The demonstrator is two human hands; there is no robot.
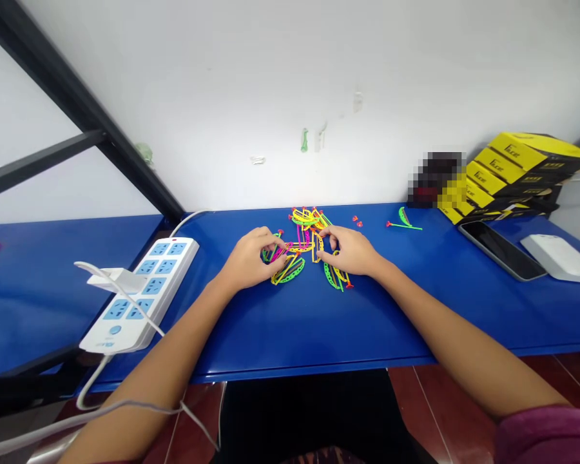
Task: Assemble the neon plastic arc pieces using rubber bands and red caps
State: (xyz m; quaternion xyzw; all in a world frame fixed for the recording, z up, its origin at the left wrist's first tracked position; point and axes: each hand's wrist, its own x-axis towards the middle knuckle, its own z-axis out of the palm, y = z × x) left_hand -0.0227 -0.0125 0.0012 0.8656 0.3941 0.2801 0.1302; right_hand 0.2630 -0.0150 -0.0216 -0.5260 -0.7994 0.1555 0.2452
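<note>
Small plastic toy bows and arrows in bright colours lie bunched between my hands on the blue table. My left hand (252,259) has thumb and index finger closed around a pink piece (279,251) that looks like a toy bow. Below those fingertips lies a green and yellow bow (290,270). A yellow toy bow (318,247) stands between the thumb and index finger of my right hand (350,250). Beneath that hand are a green bow (330,276) and a yellow arrow with a red tip (348,285). More yellow and green bows (305,218) form a heap behind.
A white power strip (174,283) with a plugged-in charger and cables lies left. Red bits (357,221), a green bow (405,216) and a green arrow (406,226) lie back right. Farther right are yellow boxes (505,167), a phone (500,250) and a white box (560,258).
</note>
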